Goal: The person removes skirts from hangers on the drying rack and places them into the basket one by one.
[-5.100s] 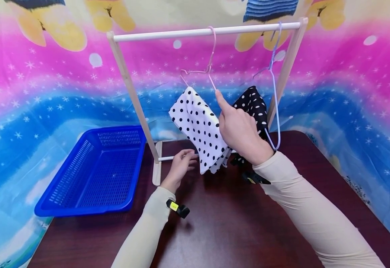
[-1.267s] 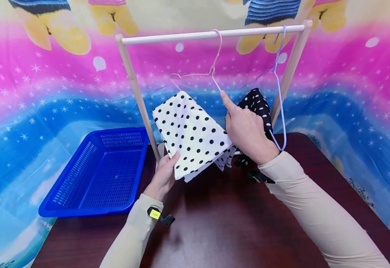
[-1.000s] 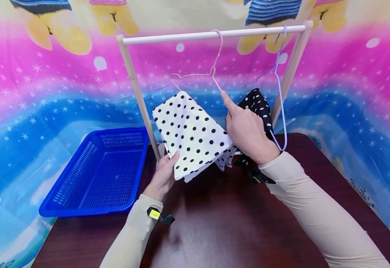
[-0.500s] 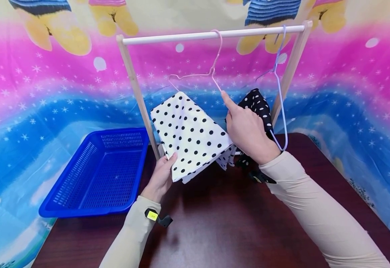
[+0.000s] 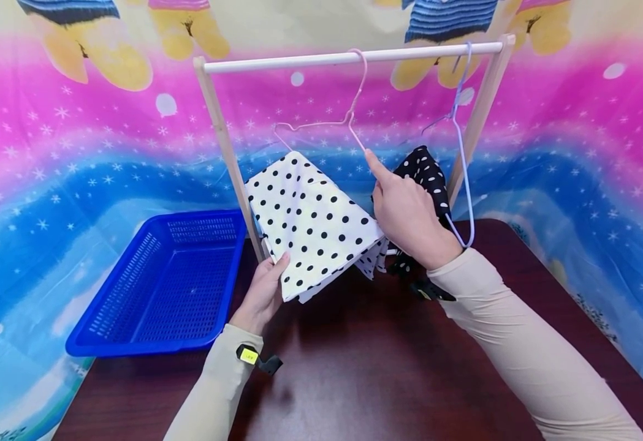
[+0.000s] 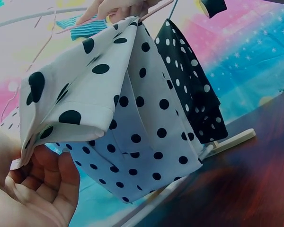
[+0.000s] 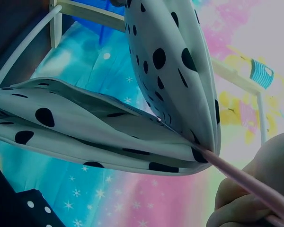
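Observation:
A white cloth with black dots [image 5: 315,226] is draped on a pink wire hanger [image 5: 357,92], which hooks over the rack's top rail. My left hand [image 5: 260,294] pinches the cloth's lower left edge, thumb in front and fingers behind; the left wrist view shows the curled fingers [image 6: 47,177] at the folded edge. At the hanger's right side, my right hand [image 5: 409,214] grips the pink wire, index finger stretched along it. In the right wrist view the wire [image 7: 246,182] runs from the cloth's fold into that hand. The hanger's lower bar is hidden by the cloth.
Right of the pink hanger, a blue-purple hanger [image 5: 461,141] carries a black cloth with white dots [image 5: 423,174]. The wooden rack [image 5: 219,128] stands on a dark red table [image 5: 365,367]. To its left sits a blue plastic basket [image 5: 175,294]. A patterned backdrop surrounds the table.
Since the earliest frame, my left hand has gone from beside the lower rod to the cloth's edge and drawn it left, spreading it. Lately it shifted slightly further left; the right hand stays on the hanger.

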### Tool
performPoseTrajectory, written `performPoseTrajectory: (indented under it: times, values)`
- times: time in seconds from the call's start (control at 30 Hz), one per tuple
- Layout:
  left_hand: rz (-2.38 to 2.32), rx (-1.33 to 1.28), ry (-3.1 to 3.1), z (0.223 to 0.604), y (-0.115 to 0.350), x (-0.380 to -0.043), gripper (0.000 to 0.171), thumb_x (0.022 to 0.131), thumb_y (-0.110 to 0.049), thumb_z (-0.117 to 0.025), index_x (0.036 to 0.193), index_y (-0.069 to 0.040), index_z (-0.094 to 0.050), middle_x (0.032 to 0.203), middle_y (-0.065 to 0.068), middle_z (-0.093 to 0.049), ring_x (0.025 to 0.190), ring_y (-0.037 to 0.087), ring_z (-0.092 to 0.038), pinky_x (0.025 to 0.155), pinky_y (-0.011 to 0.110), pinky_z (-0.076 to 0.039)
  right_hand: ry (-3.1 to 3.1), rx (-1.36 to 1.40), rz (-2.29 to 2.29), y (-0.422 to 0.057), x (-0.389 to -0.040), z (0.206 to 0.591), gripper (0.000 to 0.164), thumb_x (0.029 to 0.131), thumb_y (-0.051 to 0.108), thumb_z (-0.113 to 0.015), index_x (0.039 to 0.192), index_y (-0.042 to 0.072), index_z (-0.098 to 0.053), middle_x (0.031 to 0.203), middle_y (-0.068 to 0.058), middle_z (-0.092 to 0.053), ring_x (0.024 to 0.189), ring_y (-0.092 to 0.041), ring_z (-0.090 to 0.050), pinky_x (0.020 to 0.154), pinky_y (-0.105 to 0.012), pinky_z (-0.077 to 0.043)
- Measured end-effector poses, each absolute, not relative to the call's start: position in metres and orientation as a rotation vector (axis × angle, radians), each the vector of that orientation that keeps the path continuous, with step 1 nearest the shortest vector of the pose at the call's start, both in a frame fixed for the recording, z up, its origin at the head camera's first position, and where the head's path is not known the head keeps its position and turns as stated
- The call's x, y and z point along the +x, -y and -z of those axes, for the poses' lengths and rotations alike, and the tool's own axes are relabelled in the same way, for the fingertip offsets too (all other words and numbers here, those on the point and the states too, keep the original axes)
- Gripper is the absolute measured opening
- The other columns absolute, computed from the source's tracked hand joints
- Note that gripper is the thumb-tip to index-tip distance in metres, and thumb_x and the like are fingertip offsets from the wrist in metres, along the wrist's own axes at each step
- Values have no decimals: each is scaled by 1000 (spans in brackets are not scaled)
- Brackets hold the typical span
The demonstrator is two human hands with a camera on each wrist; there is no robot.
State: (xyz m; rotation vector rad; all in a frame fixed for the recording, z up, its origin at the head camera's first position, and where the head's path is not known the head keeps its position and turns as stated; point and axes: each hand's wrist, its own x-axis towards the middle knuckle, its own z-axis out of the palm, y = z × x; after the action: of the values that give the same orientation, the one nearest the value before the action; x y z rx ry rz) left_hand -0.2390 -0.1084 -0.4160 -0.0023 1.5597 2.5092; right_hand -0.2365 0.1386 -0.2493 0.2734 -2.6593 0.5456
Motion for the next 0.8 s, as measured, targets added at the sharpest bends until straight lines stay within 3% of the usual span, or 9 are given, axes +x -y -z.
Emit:
performPoseTrajectory:
  times: [0.8]
  values:
    - [-2513, 43, -1662, 407, 100, -225, 34, 109, -19, -44, 135, 3, -50, 103, -7, -75, 97, 4, -73, 86, 23, -59, 2657, 314, -520, -150, -240, 249, 57, 107, 18, -41, 160, 33, -27, 52, -6, -40, 41, -24, -38, 38, -31, -28]
